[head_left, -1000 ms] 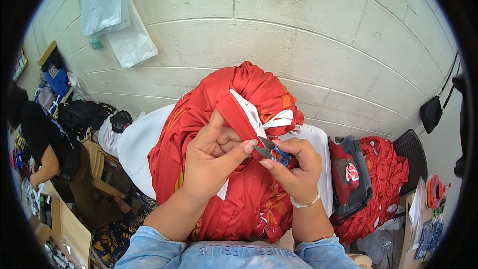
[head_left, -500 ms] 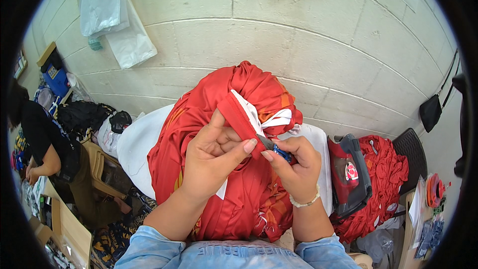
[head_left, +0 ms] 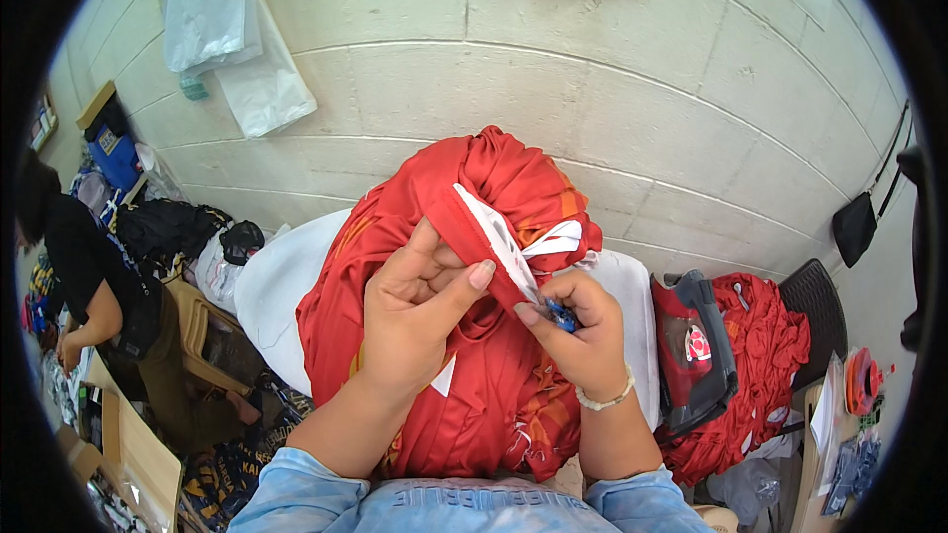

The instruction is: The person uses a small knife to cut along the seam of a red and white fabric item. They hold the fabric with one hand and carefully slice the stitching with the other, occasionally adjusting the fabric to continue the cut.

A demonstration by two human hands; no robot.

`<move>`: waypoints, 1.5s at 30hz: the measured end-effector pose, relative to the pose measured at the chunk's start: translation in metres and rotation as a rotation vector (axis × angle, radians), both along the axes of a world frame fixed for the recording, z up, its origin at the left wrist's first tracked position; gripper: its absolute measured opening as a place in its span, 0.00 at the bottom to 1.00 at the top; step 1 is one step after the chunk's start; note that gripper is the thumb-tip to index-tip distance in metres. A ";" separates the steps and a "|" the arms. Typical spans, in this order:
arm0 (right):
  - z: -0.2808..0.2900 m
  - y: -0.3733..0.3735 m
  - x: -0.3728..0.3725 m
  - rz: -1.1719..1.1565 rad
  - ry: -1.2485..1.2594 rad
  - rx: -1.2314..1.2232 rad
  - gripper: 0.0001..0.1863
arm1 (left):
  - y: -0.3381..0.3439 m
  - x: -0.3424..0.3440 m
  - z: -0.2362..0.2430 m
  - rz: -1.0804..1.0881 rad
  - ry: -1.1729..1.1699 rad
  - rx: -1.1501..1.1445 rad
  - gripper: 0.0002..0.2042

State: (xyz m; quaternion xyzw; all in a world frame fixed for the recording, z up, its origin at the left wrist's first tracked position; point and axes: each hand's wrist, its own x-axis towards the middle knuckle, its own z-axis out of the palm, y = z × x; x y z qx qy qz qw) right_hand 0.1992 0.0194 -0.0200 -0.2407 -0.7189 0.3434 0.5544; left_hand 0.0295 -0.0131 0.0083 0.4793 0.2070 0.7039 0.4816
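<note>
A heap of red fabric (head_left: 375, 266) with orange and white parts lies over a white chair (head_left: 272, 286) in front of me. My left hand (head_left: 410, 321) pinches the folded red band (head_left: 454, 224), its white edge showing, with the thumb low on the band. My right hand (head_left: 583, 331) is closed around small blue thread snips (head_left: 559, 314) at the band's lower end; their blades are mostly hidden by the fingers and cloth. A pale beaded bracelet circles my right wrist.
At left, a person in black (head_left: 84, 276) works among piled garments (head_left: 168, 232) and wooden boards. At right stand a red-and-grey case (head_left: 691, 306), more red cloth (head_left: 750, 365) and a cluttered wooden ledge (head_left: 820, 434). Bags hang on the block wall (head_left: 592, 69).
My left hand has shifted slightly up and left along the band. The snips' blades, plainly visible earlier, are now largely hidden as my right hand has turned a little.
</note>
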 end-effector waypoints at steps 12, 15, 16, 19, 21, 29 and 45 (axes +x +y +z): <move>0.004 -0.007 -0.002 -0.159 0.003 0.231 0.17 | -0.003 0.003 -0.001 0.002 0.068 0.043 0.24; 0.005 -0.007 -0.002 -0.170 0.006 0.250 0.17 | -0.002 0.004 -0.002 0.003 0.093 0.053 0.25; 0.005 -0.007 -0.002 -0.171 0.010 0.252 0.17 | -0.002 0.004 -0.003 -0.003 0.094 0.052 0.25; 0.006 -0.007 -0.002 -0.165 0.013 0.259 0.17 | -0.002 0.004 -0.004 -0.013 0.101 0.048 0.25; 0.005 -0.007 -0.002 -0.161 0.013 0.246 0.16 | -0.002 0.003 -0.005 -0.011 0.108 0.048 0.25; 0.005 -0.010 -0.003 -0.180 -0.010 0.113 0.14 | -0.001 0.003 -0.004 -0.008 0.132 0.005 0.28; -0.006 -0.024 -0.008 -0.029 0.204 -0.171 0.11 | 0.003 0.004 -0.003 -0.022 0.068 -0.048 0.32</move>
